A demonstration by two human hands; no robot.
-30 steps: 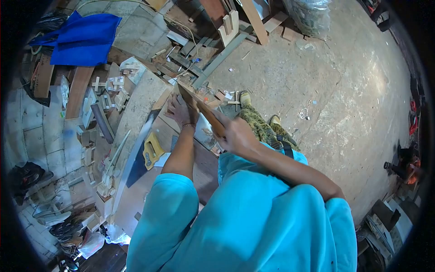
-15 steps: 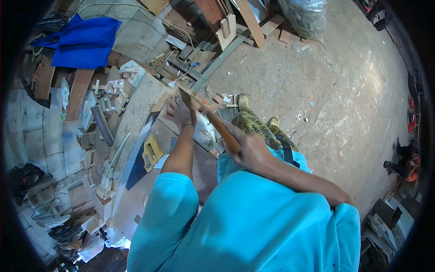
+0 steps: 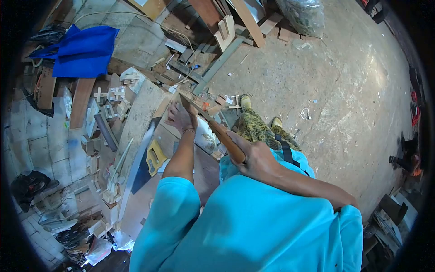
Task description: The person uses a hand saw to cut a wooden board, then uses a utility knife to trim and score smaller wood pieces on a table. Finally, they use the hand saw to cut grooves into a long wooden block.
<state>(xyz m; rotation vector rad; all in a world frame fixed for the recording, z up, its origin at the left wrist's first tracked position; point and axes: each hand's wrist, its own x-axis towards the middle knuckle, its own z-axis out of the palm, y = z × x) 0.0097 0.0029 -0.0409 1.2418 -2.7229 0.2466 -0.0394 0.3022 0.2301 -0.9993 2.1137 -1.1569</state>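
My right hand is closed around the long brown wooden handle of a tool. The tool slants up and left toward the bench corner; its far end blurs into the wood there, so I cannot make out its kind. My left hand lies with fingers spread on a piece of wood at that corner, close to the tool's far end. A handsaw with a yellow handle and a dark blue blade rests on the bench beside my left forearm.
Several small wooden joint pieces crowd the left side. A blue cloth bag lies over boards at the upper left. Planks and offcuts lean ahead, near a full clear plastic sack. Scraps dot the concrete floor.
My right hand and the tool have shifted slightly down and to the right. My left hand stays at the bench corner. The whole view has tilted a little.
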